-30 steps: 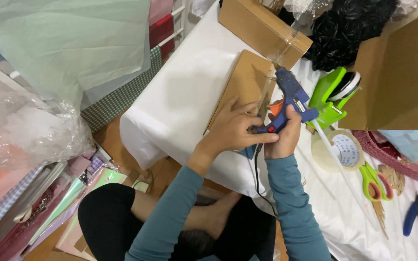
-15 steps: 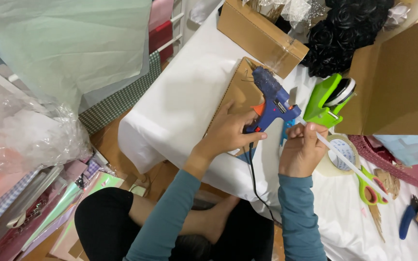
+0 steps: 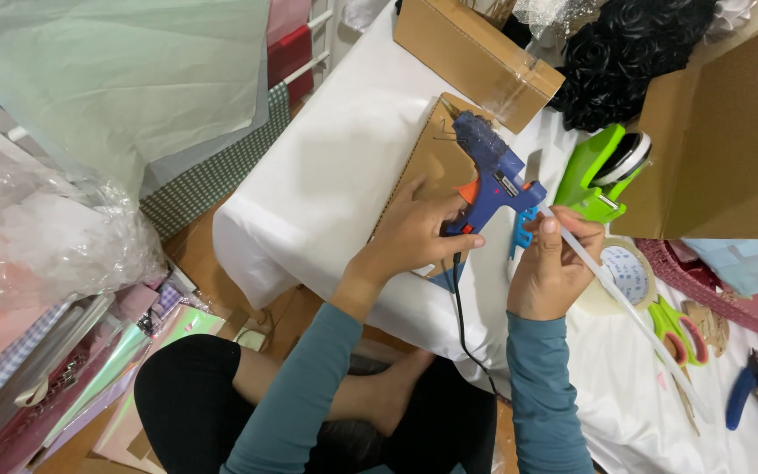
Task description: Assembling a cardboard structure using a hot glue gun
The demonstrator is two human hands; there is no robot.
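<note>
White cloth covers the counter, plastic wrap bunched off to its left. Left hand is closed around the handle of the blue glue gun, nozzle over a cardboard sheet. Just beside it, right hand pinches a clear glue stick at the gun's back end. Further right: green tape dispenser, tape roll, green scissors, blue pliers.
</note>
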